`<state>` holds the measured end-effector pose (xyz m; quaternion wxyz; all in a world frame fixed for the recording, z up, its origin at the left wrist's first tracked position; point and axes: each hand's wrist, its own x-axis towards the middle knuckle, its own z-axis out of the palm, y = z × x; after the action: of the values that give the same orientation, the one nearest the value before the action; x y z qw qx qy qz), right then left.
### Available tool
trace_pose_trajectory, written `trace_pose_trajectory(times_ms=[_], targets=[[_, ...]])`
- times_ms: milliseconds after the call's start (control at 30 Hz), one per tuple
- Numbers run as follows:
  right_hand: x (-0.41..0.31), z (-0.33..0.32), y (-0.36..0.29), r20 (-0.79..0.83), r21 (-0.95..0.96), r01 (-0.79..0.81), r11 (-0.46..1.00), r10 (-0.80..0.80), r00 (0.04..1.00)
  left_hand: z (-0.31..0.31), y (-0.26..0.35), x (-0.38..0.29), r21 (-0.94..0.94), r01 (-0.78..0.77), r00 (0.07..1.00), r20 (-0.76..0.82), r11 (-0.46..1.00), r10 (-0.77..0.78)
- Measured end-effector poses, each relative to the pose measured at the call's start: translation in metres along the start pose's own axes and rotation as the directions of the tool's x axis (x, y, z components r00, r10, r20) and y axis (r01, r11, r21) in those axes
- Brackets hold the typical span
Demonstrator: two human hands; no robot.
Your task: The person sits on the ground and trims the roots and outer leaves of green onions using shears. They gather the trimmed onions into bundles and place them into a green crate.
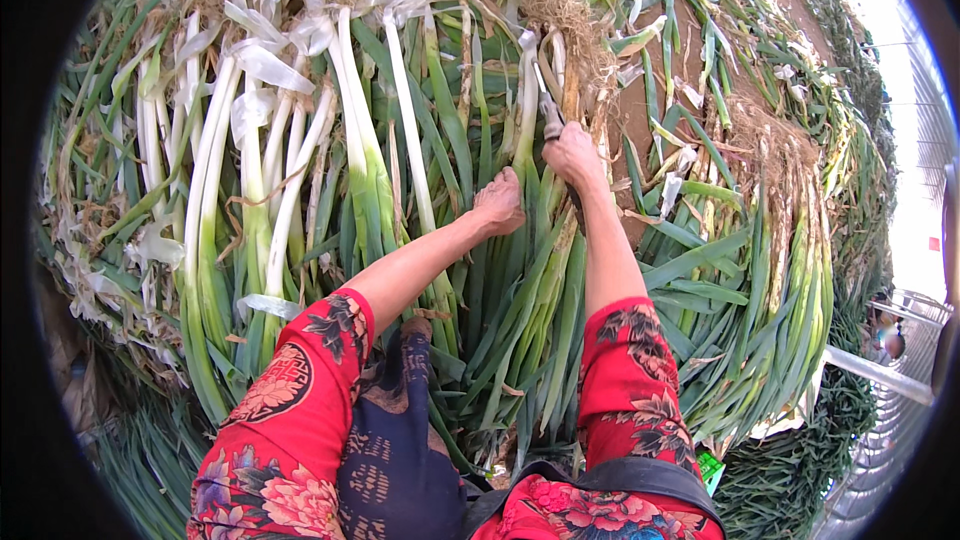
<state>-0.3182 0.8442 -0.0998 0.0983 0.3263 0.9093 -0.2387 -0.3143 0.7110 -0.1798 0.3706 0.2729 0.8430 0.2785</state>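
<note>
My left hand is curled around the green part of a long green onion, whose pale shank points away from me. My right hand grips a slim hand tool with a dark grey body and a thin metal tip, apparently an air blow gun. Its tip lies close along the pale shank. A dark strip, perhaps a hose, shows beside my right wrist. Just beyond my right hand lie unpeeled onions with brown, stringy roots. To the left are peeled onions with clean white shanks.
Loose, translucent peelings cover the far left of the pile. A bundle of soil-stained onions lies at the right, by bare brown ground. A metal bar juts in at the far right. Near my right side is a green plastic object.
</note>
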Motion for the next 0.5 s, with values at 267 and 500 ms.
trace_pose_trajectory(times_ms=[267,500], targets=[[0.006,-0.002,0.007,0.072,-0.117,0.047,0.992,-0.039,0.997,-0.019,-0.006,0.020,-0.277,0.116,0.993,0.045,0.954,-0.108],[-0.119,-0.010,0.033,0.091,0.076,-0.130,0.989,0.123,0.988,-0.014,-0.004,-0.016,-0.522,0.111,0.992,0.005,0.846,-0.127]])
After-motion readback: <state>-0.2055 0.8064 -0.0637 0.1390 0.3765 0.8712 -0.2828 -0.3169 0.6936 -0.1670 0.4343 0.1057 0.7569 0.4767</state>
